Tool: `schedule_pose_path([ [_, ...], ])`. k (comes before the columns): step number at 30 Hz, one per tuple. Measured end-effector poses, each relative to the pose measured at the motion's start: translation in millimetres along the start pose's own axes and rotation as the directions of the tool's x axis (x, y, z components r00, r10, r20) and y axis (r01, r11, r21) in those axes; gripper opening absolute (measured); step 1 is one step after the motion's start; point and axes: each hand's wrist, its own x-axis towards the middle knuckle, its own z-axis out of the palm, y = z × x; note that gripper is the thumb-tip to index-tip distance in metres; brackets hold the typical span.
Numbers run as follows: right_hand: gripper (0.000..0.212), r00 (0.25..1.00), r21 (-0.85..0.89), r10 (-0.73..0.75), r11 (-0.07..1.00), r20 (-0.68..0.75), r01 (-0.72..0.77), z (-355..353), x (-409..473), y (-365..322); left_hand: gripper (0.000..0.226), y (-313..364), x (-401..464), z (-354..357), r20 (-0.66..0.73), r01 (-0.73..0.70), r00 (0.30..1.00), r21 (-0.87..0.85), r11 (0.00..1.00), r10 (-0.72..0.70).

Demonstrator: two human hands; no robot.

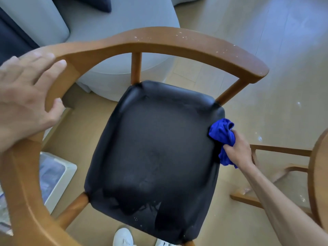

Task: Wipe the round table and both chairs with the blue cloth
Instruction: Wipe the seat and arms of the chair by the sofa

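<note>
A wooden chair with a curved back rail (159, 40) and a black padded seat (152, 157) fills the view from above. My left hand (26, 96) grips the rail at the left, fingers over its top and thumb under it. My right hand (237, 150) holds the bunched blue cloth (222, 137) against the seat's right edge. Pale specks dot the rail's top right part. The round wooden table's edge (319, 174) shows at the far right, above its base struts (276, 150).
A grey sofa (106, 29) with a dark cushion stands behind the chair. A white-rimmed bin (69, 174) with a plastic liner sits on the floor at the left. My white shoes (124, 237) show under the seat's front. Pale wood floor (266, 50) spreads to the right.
</note>
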Motion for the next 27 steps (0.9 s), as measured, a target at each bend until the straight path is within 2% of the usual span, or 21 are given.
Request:
schedule_pose_path([
  [3, 0.052, 0.994, -0.052, -0.042, 0.998, 0.096, 0.047, 9.2, -71.3, 11.2, 0.079, 22.2, -4.4, -16.5, -0.102, -0.048, 0.994, 0.003, 0.999, 0.048],
  [6, 0.055, 0.944, -0.106, -0.185, 0.97, 0.274, 0.221, 17.8, -143.0, 16.6, 0.071, 39.7, -13.3, -35.7, -0.163, -0.047, 0.986, -0.011, 0.999, 0.044],
  [8, 0.055, 0.842, -0.162, -0.274, 0.909, 0.464, 0.385, 24.2, -179.7, 12.9, 0.069, 46.8, -16.3, -44.4, -0.172, -0.033, 0.985, -0.025, 0.999, 0.029],
  [11, 0.057, 0.647, -0.224, -0.294, 0.772, 0.704, 0.594, 32.5, -204.5, -3.4, 0.069, 50.3, -19.2, -52.0, -0.144, -0.008, 0.99, 0.006, 1.0, 0.009],
  [13, 0.057, 0.565, -0.226, -0.332, 0.677, 0.755, 0.7, 39.1, -204.0, -28.1, 0.069, 51.0, -19.8, -54.0, -0.117, 0.004, 0.993, 0.007, 1.0, -0.003],
  [16, 0.056, 0.483, -0.195, -0.482, 0.53, 0.731, 0.825, 73.6, -199.4, -83.7, 0.067, 49.6, -20.7, -51.7, -0.117, 0.015, 0.993, 0.017, 1.0, -0.013],
  [19, 0.054, 0.508, -0.197, -0.608, 0.504, 0.61, 0.841, 132.7, -189.3, -162.1, 0.067, 47.5, -20.7, -50.0, -0.111, 0.011, 0.994, 0.029, 1.0, -0.008],
  [22, 0.052, 0.574, -0.262, -0.626, 0.523, 0.528, 0.811, 187.9, -180.6, -233.4, 0.069, 45.3, -19.6, -48.6, -0.122, 0.017, 0.992, 0.017, 1.0, -0.015],
  [24, 0.051, 0.605, -0.32, -0.591, 0.521, 0.534, 0.792, 208.7, -182.8, -256.8, 0.07, 44.8, -19.1, -47.2, -0.13, 0.023, 0.991, 0.01, 1.0, -0.022],
  [27, 0.049, 0.561, -0.335, -0.581, 0.456, 0.59, 0.824, 213.7, -198.2, -249.5, 0.07, 44.3, -19.6, -47.1, -0.121, 0.029, 0.992, 0.0, 1.0, -0.029],
])
